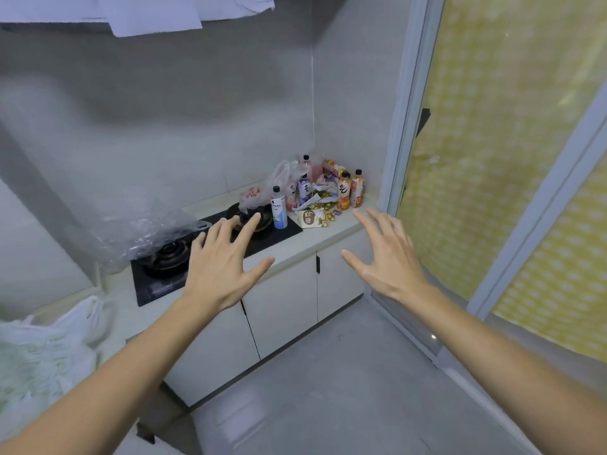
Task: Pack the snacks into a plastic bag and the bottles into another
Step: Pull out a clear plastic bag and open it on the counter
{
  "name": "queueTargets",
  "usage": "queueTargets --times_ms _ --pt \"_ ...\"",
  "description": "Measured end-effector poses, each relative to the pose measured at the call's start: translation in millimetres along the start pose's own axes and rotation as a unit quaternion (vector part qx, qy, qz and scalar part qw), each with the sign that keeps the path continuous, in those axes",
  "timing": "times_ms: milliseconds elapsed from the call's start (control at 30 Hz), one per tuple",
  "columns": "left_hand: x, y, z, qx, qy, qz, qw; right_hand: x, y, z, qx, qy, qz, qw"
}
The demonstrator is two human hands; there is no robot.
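Both hands out front and nothing in them: left hand [218,264] spread wide in the air in front of the stove [184,257], right hand [382,254] fanned open just short of the counter [341,229] edge, fingers straight.

And the goods are all up in the far corner of that counter, beyond both sets of fingertips, nearer the right hand than the left. Front of the pack stands a white-labelled bottle [279,208], upright on the stove's corner; two orange bottles [349,193] stand side by side at the right, with more bottles behind. Between them, a heap of small wrapped snacks [317,205] and a carton lying flat.

Handling, by my judgement: the bottles look full, so heavy, stiff and a touch slick. Take each round the middle of the body, one at a time. The snacks are light, crinkly and loose, best scooped by the handful.

A thin clear bag [285,174] sags at the back of the pile, possibly with something already inside; hard to tell from here. Another crumpled clear bag [144,229] lies over the left burner, just beyond the left hand.
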State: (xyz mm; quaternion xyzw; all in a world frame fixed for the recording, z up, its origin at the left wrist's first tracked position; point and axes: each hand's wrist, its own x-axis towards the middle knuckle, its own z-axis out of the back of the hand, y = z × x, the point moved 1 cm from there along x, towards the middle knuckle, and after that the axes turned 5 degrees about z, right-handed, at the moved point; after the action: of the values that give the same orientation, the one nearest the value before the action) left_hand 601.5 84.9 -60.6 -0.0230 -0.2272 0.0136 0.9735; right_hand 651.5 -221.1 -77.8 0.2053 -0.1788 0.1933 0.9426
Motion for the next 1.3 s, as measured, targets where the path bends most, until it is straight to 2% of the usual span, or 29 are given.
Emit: queueTargets --times_ms 267,533,667,867,1300 --pt "94.4 -42.5 -71.2 -0.003 0.034 0.021 0.999 92.5 -73.3 -36.3 0.01 0.055 0.009 0.998" --pt "197.7 -49.6 -120.7 -0.01 0.03 0.017 0.999 182.7 -114.0 -85.0 0.047 0.041 0.011 0.998" --pt "244.2 -41.2 -161.1 -0.018 0.022 0.012 1.0 231.3 -139.9 -111.2 0.035 0.04 0.003 0.999" --pt "331.8 -20.3 -232.4 -0.051 0.05 0.041 0.997 318.9 -181.1 -150.6 0.006 0.072 -0.022 0.997" --pt "476.8 12.7 -323.8 -0.028 0.081 0.059 0.995 477.2 -227.4 -240.6 0.016 0.107 0.027 0.994"
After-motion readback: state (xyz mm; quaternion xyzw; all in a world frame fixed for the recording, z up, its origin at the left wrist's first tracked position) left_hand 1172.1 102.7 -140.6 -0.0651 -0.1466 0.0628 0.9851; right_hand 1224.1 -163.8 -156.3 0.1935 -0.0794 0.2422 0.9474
